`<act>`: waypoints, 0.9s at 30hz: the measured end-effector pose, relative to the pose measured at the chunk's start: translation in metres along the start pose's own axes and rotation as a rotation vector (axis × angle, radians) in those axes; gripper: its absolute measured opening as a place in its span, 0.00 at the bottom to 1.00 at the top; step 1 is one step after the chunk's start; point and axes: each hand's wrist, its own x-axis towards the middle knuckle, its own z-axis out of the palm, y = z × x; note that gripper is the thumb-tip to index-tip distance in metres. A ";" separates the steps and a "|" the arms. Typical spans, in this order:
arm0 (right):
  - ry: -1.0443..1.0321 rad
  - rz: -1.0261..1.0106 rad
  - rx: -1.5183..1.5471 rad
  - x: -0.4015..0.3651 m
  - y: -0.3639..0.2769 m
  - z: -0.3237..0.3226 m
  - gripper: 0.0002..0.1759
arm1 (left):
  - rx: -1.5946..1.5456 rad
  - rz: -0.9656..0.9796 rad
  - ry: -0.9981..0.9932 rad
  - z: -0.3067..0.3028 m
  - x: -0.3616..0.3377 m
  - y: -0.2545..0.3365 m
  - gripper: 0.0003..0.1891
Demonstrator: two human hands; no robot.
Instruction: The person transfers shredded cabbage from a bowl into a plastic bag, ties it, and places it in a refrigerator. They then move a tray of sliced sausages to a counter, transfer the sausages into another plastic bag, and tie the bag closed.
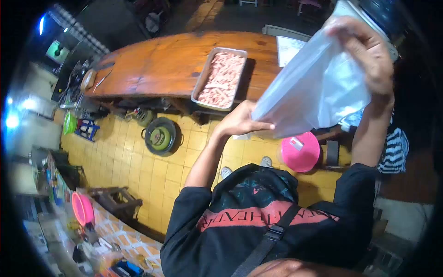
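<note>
A translucent whitish plastic bag [318, 87] is stretched between my hands, above the right part of the wooden table's front edge. My right hand [367, 55] is raised at the upper right, its fingers closed on the bag's top corner. Lower and to the left, my left hand [242, 120] holds the bag's other end, the thumb stretched along the near side and the other fingers partly hidden by the plastic. Just beyond my left hand stands a metal tray [196, 87] full of pale pink pieces that look like raw meat.
The tray rests on a long wooden table [152, 60], with a white paper sheet [288, 50] to its right. Below are a round pink lid [301, 152], a dark basin [174, 131] holding a green gas cylinder [160, 138], and a wooden stool [115, 201] on the yellow tiled floor [124, 168].
</note>
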 end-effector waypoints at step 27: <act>-0.248 0.733 0.165 -0.075 0.143 0.298 0.13 | -1.143 -0.445 0.601 -0.038 -0.118 -0.111 0.23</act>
